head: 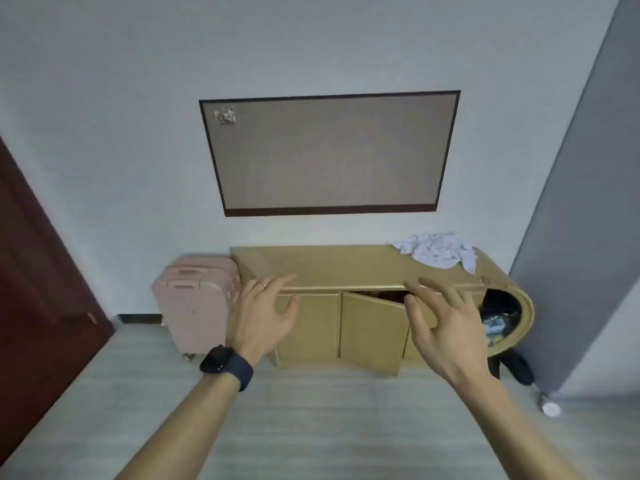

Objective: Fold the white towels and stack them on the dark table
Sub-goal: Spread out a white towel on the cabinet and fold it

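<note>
Facing the pale wall (104, 98) now, you've got the big framed board (329, 154) hanging dead ahead. Below it runs the long yellow cabinet (311, 268), with one cabinet door (374, 330) swung ajar in the middle. A pink suitcase (194, 306) stands just beside the cabinet's left end.

Now the thing that matters: the white towels (436, 252) lie in a crumpled heap on the cabinet top, far over at its right end. They look tangled together, so I can't tell how many there are.

Your left hand (263, 313) and right hand (440, 323) hover out in front of you, well apart from that heap. Fingers are spread and relaxed on both, and neither is gripping anything. There's a dark watch (225, 365) on the left wrist and a thin ring (264, 285) on one left finger.

So where does the job stand? By my reckoning, right at the start. No folded towel and no stack shows anywhere, and the dark table isn't in view at all (you'll likely have to turn to find it). Everything is left to do: reach the heap, pull one towel free, fold it, carry it over, and repeat.
</note>
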`<move>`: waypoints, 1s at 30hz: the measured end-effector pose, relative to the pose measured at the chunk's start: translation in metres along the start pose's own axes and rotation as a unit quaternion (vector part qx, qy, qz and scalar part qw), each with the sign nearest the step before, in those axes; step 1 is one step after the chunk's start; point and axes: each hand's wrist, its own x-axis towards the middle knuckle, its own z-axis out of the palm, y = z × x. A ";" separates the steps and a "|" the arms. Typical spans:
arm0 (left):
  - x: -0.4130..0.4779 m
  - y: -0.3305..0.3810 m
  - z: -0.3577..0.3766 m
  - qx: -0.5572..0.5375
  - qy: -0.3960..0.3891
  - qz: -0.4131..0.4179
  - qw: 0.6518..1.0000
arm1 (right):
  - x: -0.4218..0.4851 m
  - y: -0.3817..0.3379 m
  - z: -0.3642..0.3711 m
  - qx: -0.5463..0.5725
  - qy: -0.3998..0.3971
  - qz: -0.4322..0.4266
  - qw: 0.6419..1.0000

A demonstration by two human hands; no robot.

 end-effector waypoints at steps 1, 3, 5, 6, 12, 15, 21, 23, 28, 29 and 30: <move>0.004 -0.006 0.016 -0.010 -0.012 0.004 1.000 | 0.002 0.008 0.013 -0.001 -0.011 0.007 1.000; 0.019 -0.020 0.050 -0.023 -0.039 -0.005 0.999 | 0.009 0.025 0.043 -0.015 -0.031 0.036 0.999; 0.032 -0.034 0.081 -0.035 -0.061 -0.016 0.997 | 0.012 0.044 0.073 -0.023 -0.048 0.048 0.997; 0.042 -0.040 0.096 -0.039 -0.073 -0.017 0.996 | 0.017 0.052 0.087 -0.028 -0.054 0.051 0.997; 0.097 -0.062 0.168 -0.063 -0.127 -0.013 0.990 | 0.038 0.090 0.144 -0.050 -0.083 0.113 0.989; 0.133 -0.064 0.210 -0.072 -0.155 -0.017 0.985 | 0.057 0.116 0.170 -0.062 -0.108 0.148 0.981; 0.211 -0.052 0.303 -0.089 -0.212 -0.008 0.973 | 0.116 0.186 0.222 -0.061 -0.154 0.195 0.967; 0.241 -0.045 0.339 -0.093 -0.215 -0.015 0.972 | 0.143 0.218 0.241 -0.056 -0.168 0.198 0.964; 0.313 -0.026 0.414 -0.085 -0.230 -0.038 0.969 | 0.209 0.293 0.280 -0.042 -0.213 0.217 0.952; 0.324 -0.023 0.425 -0.083 -0.235 -0.043 0.968 | 0.220 0.305 0.286 -0.041 -0.223 0.219 0.949; 0.336 -0.021 0.439 -0.082 -0.240 -0.048 0.966 | 0.233 0.319 0.294 -0.039 -0.233 0.227 0.945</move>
